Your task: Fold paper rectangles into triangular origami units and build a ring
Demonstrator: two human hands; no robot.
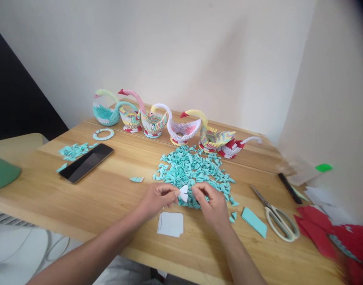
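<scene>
A small folded piece of white paper (184, 193) is pinched between the thumb and fingers of my left hand (162, 199). Its folded flaps point to the right. Just right of it, my right hand (209, 200) has thumb and forefinger drawn together, apart from the white piece; whether anything is between them I cannot make out. Both hands are above the near edge of a heap of turquoise folded paper triangles (189, 168). Below my left hand lies a stack of white paper rectangles (170, 224).
Several folded-paper swans (184, 132) line the table's back. A paper ring (103, 134), more turquoise pieces (75, 151) and a phone (86, 162) lie left. A turquoise paper stack (254, 221), scissors (276, 217), a black cutter (290, 189) and red paper (315, 225) lie right.
</scene>
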